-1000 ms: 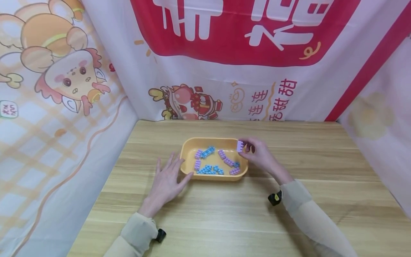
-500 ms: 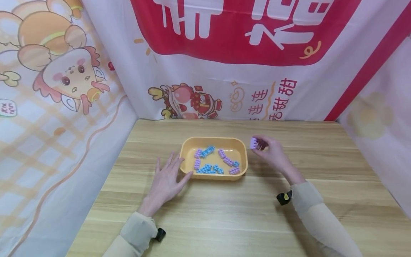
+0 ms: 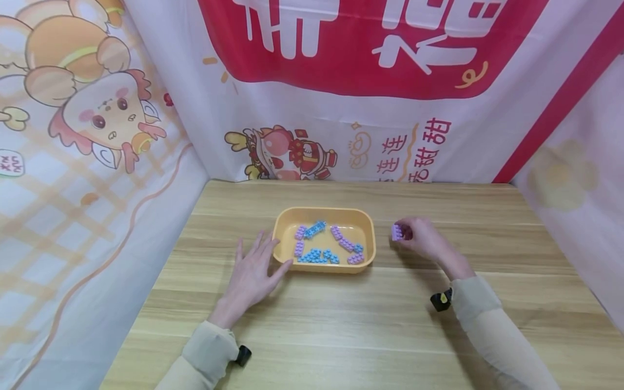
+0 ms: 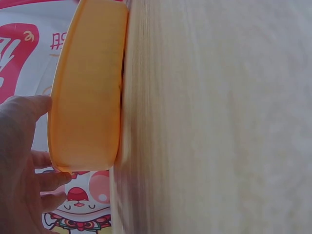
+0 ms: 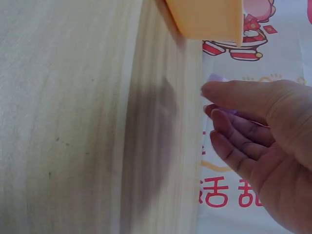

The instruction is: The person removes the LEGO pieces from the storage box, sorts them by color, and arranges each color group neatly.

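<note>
A right hand [image 3: 424,238] pinches a purple toy block [image 3: 397,233] between thumb and fingers above a wooden table [image 3: 331,336], now to the right of a yellow tray [image 3: 331,268]; a second earlier, the block was at the tray's right end. The left hand [image 3: 251,273], fingers spread, remains at the left rim; blue and purple pieces [image 3: 314,257] inside lie unchanged.

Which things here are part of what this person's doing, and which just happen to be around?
Likely part of the job:
- purple block, pinched by the right hand
- yellow tray, touched by the left hand
- loose blocks inside it, purple and blue

Probably just around:
- printed backdrop
- black wrist devices
- wooden table, only a work surface
</note>
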